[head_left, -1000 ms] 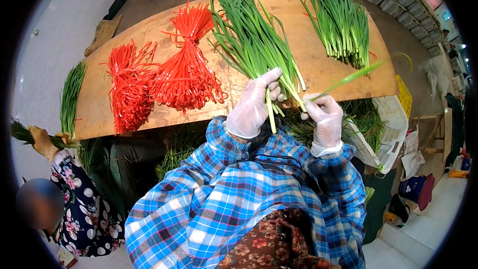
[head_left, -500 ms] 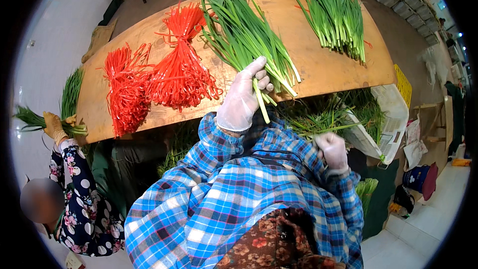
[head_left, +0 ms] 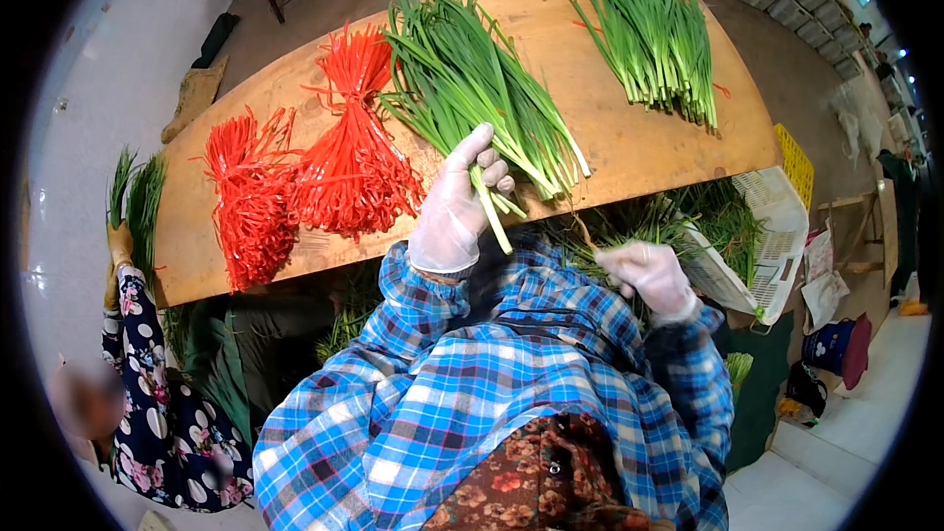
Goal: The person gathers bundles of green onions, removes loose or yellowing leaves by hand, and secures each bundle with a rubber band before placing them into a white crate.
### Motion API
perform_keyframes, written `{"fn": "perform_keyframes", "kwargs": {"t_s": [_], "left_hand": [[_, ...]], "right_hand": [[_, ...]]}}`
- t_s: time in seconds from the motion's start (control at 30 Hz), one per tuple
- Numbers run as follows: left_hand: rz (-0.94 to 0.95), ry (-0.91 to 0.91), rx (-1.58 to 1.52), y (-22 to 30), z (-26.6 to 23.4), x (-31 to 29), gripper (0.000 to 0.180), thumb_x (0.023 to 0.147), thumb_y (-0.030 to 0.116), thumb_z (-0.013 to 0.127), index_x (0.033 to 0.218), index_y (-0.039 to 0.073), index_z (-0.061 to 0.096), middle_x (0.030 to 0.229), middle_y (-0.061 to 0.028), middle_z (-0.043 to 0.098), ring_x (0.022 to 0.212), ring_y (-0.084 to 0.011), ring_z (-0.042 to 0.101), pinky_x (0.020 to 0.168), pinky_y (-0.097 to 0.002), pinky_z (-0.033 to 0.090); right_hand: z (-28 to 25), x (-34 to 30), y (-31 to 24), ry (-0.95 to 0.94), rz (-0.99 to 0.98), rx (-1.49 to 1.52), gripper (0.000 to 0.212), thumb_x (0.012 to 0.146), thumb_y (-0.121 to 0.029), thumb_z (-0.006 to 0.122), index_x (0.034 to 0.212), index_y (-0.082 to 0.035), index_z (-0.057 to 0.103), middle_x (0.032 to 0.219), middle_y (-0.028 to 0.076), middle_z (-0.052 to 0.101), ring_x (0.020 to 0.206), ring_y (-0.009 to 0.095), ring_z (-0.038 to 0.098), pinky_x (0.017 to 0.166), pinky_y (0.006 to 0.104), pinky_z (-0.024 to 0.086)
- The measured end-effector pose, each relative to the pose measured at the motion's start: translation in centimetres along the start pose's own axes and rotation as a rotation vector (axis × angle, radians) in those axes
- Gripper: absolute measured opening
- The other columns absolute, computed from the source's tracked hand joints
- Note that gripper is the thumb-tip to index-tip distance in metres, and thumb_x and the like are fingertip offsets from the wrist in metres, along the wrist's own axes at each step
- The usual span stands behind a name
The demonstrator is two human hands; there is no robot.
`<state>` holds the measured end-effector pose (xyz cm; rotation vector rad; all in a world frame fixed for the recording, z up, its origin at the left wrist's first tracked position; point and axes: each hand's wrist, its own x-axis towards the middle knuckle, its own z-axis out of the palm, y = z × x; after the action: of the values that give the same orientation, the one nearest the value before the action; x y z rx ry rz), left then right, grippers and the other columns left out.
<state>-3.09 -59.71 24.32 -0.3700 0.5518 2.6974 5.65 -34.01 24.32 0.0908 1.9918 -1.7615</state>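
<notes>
Gloved in thin white, my left hand (head_left: 454, 208) is closed round several pale stems of garlic chives (head_left: 482, 88) at the near edge of the table. Their green leaves lie away from me across the wood, and the white ends point toward my right. Lower and to the right, my gloved right hand (head_left: 651, 277) is pinched. From its fingertips a thin brownish strand (head_left: 582, 228), like a withered leaf, runs up toward the chive ends. Loose green leaves (head_left: 629, 221) lie beneath, below table level.
Two bundles of red ties (head_left: 251, 206) (head_left: 359, 157) lie on the table (head_left: 580, 162) to the left. Another chive bunch (head_left: 654, 39) rests far right. A white crate (head_left: 782, 236) holds greens beside a yellow crate (head_left: 797, 167). At far left, a co-worker's gloved hand (head_left: 119, 241) touches chives.
My right hand has moved up and left, the brownish strand now showing at its fingertips. My left hand still grips the chives, slightly further left. The co-worker's hand has shifted up among the chives.
</notes>
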Motion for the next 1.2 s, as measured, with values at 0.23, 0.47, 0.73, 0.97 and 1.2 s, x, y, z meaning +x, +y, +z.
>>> {"fn": "perform_keyframes", "kwargs": {"t_s": [0.23,0.47,0.73,0.97,1.2], "left_hand": [[0.031,0.150,-0.112,-0.6,1.1,0.0,0.026,0.085,0.017,0.055,0.103,-0.001,0.052,0.091,-0.0129,0.060,0.073,-0.0243,0.059,0.063,-0.0331,0.052],[-0.106,-0.123,-0.302,0.8,-0.6,0.9,0.038,0.088,0.028,0.052,0.110,-0.002,0.049,0.104,-0.0138,0.059,0.072,-0.0193,0.060,0.063,-0.0322,0.054],[-0.075,-0.134,-0.130,0.0,-0.5,1.2,0.035,0.088,0.017,0.055,0.117,0.001,0.046,0.079,-0.0026,0.056,0.060,-0.0088,0.052,0.056,-0.0226,0.048],[-0.042,-0.106,0.068,-0.9,1.0,1.5,0.036,0.085,0.027,0.060,0.111,0.004,0.052,0.065,0.0019,0.046,0.052,-0.0058,0.045,0.049,-0.0190,0.041],[-0.066,0.040,0.119,-0.7,1.0,1.0,0.027,0.083,0.025,0.059,0.104,0.007,0.057,0.058,0.0005,0.046,0.051,-0.0096,0.044,0.048,-0.0220,0.040]], "right_hand": [[-3.2,1.1,0.1,0.290,-0.392,-0.983,0.029,0.076,-0.023,0.064,0.103,-0.013,0.064,0.102,0.008,0.064,0.086,0.024,0.063,0.076,0.0316,0.050],[0.6,12.7,-3.8,0.533,-0.260,-1.097,0.023,0.076,-0.032,0.063,0.087,-0.011,0.064,0.084,0.010,0.064,0.072,0.028,0.061,0.067,0.0371,0.049],[0.8,10.2,-7.4,0.311,-0.158,-0.103,0.017,0.080,-0.016,0.063,0.082,0.000,0.059,0.064,0.002,0.056,0.048,0.008,0.048,0.043,0.0217,0.037],[5.7,6.9,-6.1,0.465,-0.920,-0.653,0.020,0.069,-0.008,0.068,0.087,-0.008,0.061,0.073,0.008,0.060,0.062,0.027,0.059,0.054,0.0332,0.048],[5.6,6.2,-6.2,0.016,-0.486,0.052,0.053,0.079,-0.020,0.067,0.121,0.003,0.047,0.084,0.005,0.060,0.065,0.009,0.057,0.051,0.0195,0.044]]}}
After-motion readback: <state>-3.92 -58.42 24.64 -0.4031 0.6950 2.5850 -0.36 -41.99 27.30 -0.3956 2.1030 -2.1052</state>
